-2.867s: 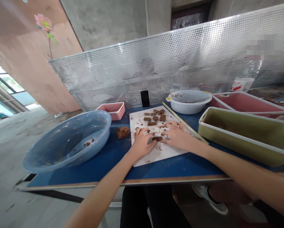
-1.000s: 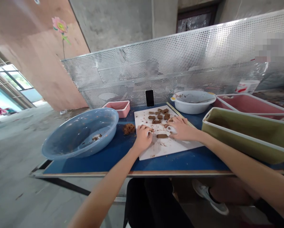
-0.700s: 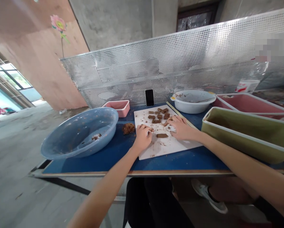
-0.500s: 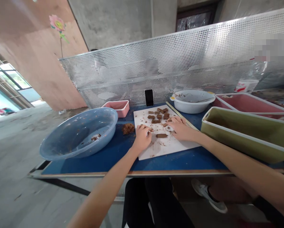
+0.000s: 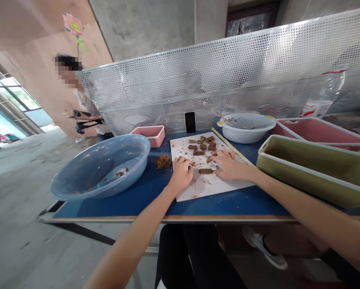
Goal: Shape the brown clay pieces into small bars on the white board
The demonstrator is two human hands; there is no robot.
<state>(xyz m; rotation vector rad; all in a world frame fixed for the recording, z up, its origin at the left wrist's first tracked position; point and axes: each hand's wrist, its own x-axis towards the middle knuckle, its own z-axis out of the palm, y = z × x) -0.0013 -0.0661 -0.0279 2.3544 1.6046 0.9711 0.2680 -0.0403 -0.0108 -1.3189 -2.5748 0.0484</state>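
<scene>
My left hand rests on the left part of a white cutting board, fingers curled into a loose fist; what they hold, if anything, is hidden. My right hand lies on the board's right half with fingers stretched out flat, fingertips by some brown crumbs. A small brown rectangular piece lies on the board between the two hands, touching neither. Several similar brown pieces sit at the board's far end. A brown lump lies on the blue table just left of the board.
A large blue bowl stands at left, a small pink tray and a phone behind. At right are a white bowl, a wooden stick, a green tray and a pink tray. A person stands beyond the mesh screen at left.
Both hands have drawn apart from the brown piece they pressed on 2.9 s ago. Over the last second they hardly move. A person has come into view at far left.
</scene>
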